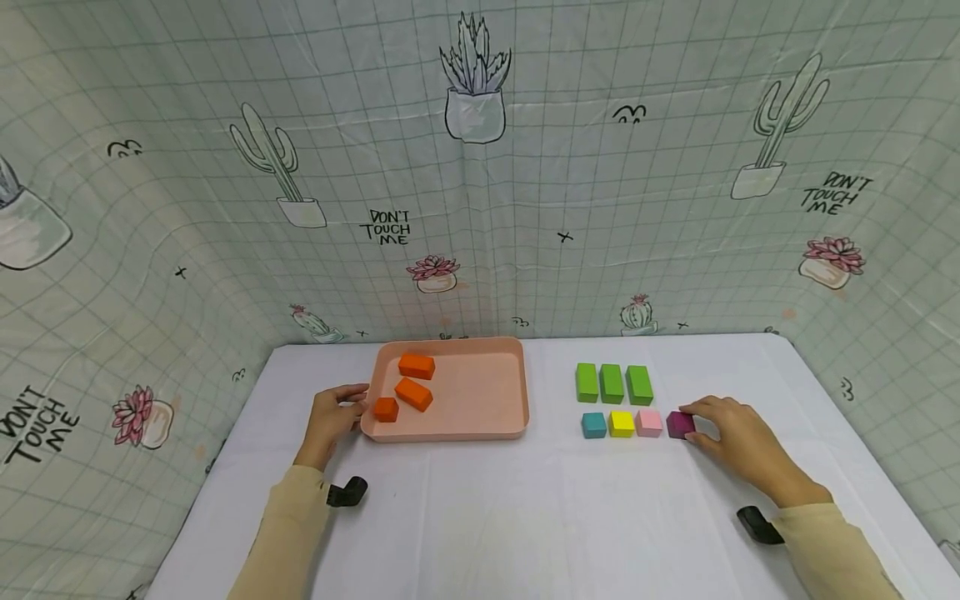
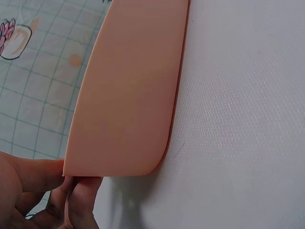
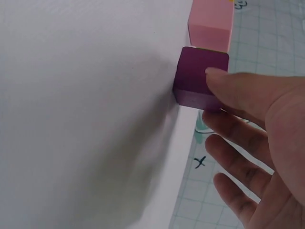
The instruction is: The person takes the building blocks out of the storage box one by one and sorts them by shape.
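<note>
My left hand (image 1: 330, 422) grips the left side of a pink tray (image 1: 476, 390), thumb at the rim and fingers curled against the wall in the left wrist view. Inside the tray's left half lie two orange rectangular blocks (image 1: 413, 394) and a smaller orange block (image 1: 386, 409). On the right, a purple cube (image 3: 194, 71) is pinched between the thumb and a finger of my right hand (image 1: 738, 442). The cube sits at the right end of a row, beside a pink cube (image 1: 648, 422). In the right wrist view the other fingers spread loosely below it.
Left of the pink cube stand a yellow cube (image 1: 621, 423) and a teal cube (image 1: 594, 425). Behind them, three green blocks (image 1: 612, 384) stand side by side. A cactus-print cloth (image 1: 525, 192) surrounds the white table (image 1: 480, 517) at the back and sides.
</note>
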{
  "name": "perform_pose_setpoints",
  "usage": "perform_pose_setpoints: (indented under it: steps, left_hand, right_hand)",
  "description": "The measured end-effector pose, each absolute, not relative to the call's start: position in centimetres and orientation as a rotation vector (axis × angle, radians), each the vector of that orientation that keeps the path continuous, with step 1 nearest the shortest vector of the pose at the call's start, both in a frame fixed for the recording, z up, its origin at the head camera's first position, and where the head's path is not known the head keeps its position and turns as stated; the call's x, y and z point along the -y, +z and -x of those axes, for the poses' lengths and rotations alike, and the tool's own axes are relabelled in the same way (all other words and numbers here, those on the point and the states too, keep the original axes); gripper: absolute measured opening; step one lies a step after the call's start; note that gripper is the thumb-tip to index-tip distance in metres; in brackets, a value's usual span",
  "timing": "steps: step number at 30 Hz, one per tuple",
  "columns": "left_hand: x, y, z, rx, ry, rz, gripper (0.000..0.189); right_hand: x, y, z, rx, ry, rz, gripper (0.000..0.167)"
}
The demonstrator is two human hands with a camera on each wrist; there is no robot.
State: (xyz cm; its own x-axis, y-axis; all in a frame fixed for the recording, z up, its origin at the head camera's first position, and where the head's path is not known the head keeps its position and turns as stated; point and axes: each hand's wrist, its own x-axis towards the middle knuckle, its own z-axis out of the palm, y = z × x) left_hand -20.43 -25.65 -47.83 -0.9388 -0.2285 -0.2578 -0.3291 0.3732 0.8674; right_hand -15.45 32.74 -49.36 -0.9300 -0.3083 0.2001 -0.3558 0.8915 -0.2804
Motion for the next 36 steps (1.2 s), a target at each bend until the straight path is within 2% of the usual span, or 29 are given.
perform_pose_setpoints:
  steps: [13,36]
  left_hand:
    - [25.5,-47.8,20.2,-2.531,1.656,0.524,0.037]
    - [25.3,-47.8,20.1,-2.556,1.623,0.512,0.037]
  right_hand:
    - [-30.0,-47.0,16.4,2.826,0.489,-0.572,0.043]
    - [-19.4,-46.0,19.9,2.650,0.544,-0.957,0.042]
